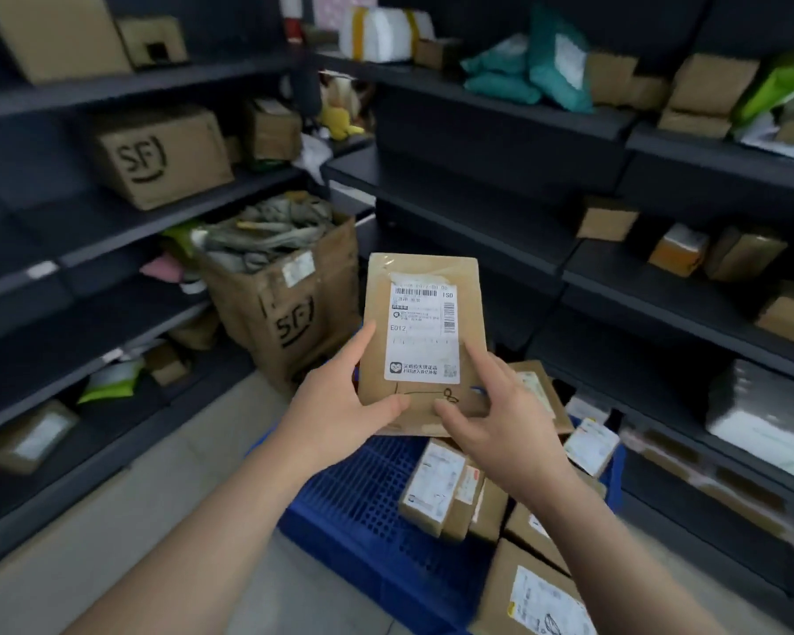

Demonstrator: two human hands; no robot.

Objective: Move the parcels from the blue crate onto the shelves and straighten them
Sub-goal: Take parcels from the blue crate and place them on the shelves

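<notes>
I hold a flat brown parcel point(420, 341) upright, label facing me, above the blue crate point(363, 506). My left hand point(340, 405) grips its lower left edge, my right hand point(496, 419) its lower right corner. Other parcels point(436, 488) lie along the crate's right side.

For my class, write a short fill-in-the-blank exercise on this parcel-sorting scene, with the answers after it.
1. The flat brown parcel is held by ____ hands.
2. The crate under the hands is coloured ____.
3. The code printed on the left of the held parcel's label reads ____.
4. The large open box on the floor bears the letters ____.

Answers: both; blue; E012; SF
</notes>
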